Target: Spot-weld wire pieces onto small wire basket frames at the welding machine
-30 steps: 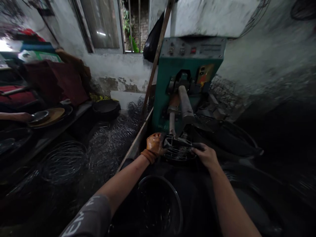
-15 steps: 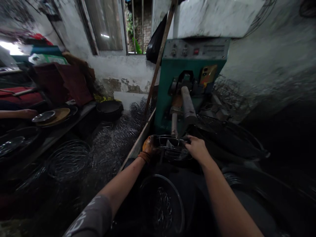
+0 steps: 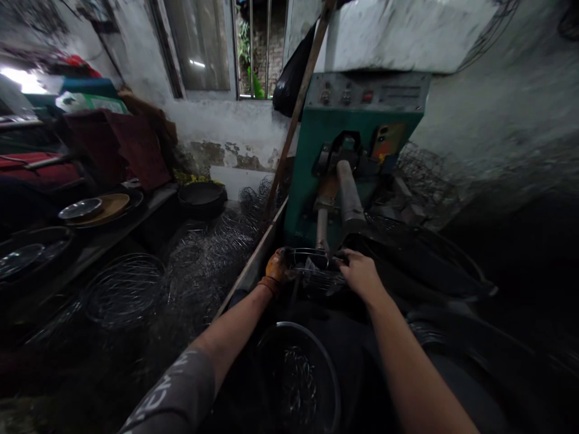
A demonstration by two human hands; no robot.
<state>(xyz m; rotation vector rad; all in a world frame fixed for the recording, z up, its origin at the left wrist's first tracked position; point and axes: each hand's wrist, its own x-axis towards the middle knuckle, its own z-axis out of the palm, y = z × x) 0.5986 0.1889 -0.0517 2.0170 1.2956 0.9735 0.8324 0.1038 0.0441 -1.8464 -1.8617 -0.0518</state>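
Observation:
A round wire basket sits under the metal arm of a green machine. My left hand, in an orange glove, grips the basket's left rim. The bare fingers of my right hand close over its right rim. Both hands hold the basket level, just in front of the machine. Below my forearms stands a dark round tub with wire pieces inside.
Heaps of finished wire baskets cover the floor at left. A low bench at far left carries plates and a brown disc. A black bowl sits by the wall. A wooden pole leans beside the machine. Dark bins fill the right.
The basket went from tilted to level and closer under the machine's arm. My right hand shifted left onto its rim. Another person's arm at far left has left the view.

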